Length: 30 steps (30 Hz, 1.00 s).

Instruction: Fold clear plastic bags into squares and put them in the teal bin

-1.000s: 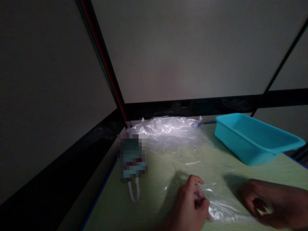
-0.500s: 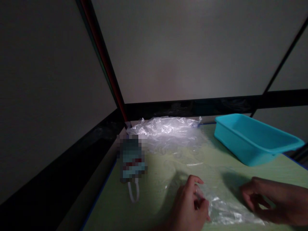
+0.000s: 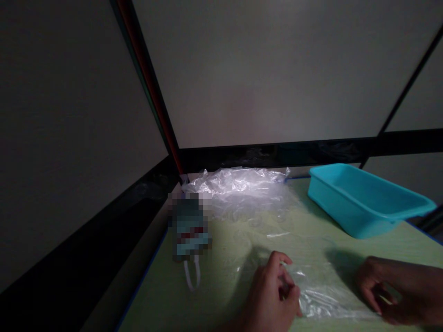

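Observation:
A thin clear plastic bag (image 3: 321, 302) lies stretched between my two hands at the front of the table. My left hand (image 3: 275, 295) has its fingers curled on the bag's left end. At the bag's right end, my right hand (image 3: 398, 290) pinches the film between thumb and fingers. Further back, a heap of clear plastic bags (image 3: 238, 184) rests on the table against the wall, its near part spread flat toward my hands.
A turquoise plastic basin (image 3: 360, 203) stands at the back right of the pale green table (image 3: 221, 272). On the left lies a pixelated item (image 3: 190, 226) with a white loop (image 3: 192, 274). Pale panels (image 3: 259, 83) rise behind and to the left.
My right hand has moved a little to the right, drawing the plastic bag straighter. The left hand stays nearly in place.

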Motion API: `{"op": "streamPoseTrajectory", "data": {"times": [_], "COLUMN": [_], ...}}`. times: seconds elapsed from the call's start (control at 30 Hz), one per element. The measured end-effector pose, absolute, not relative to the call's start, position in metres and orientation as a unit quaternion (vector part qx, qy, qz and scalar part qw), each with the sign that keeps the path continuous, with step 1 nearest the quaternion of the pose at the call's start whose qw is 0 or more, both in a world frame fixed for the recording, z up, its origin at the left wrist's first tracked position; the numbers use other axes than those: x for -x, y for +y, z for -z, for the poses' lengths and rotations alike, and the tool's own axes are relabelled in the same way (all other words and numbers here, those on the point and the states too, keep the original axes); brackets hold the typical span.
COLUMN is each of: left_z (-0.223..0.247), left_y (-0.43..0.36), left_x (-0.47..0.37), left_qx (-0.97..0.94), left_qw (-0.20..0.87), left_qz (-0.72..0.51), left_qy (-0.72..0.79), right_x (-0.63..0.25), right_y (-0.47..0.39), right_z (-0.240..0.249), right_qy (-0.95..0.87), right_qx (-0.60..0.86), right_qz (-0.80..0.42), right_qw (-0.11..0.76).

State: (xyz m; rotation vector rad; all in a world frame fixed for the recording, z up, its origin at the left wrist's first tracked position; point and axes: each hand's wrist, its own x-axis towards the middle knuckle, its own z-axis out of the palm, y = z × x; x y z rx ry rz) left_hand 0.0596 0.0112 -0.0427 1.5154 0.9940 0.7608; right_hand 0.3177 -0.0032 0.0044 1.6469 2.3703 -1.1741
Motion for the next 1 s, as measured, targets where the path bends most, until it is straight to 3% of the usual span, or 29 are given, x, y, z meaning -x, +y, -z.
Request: {"op": "streamPoseTrajectory", "data": {"times": [0.43, 0.73, 1.0], "left_z": [0.043, 0.035, 0.027], "left_y": [0.012, 0.011, 0.010], "left_x": [-0.059, -0.060, -0.054], "left_qx": [-0.631, -0.598, -0.615], "left_qw": [0.564, 0.579, 0.468], "left_qz": [-0.314, -0.342, -0.469], "left_qy": [0.430, 0.436, 0.428], "right_x": [-0.322, -0.316, -0.316], "right_y": [0.000, 0.009, 0.008], "right_z": [-0.004, -0.011, -0.009], "right_qy": [0.776, 0.791, 0.802], "right_qx": [-0.520, -0.521, -0.534], "right_qz": [0.339, 0.311, 0.244], "right_qw": [-0.109, -0.079, -0.110]}}
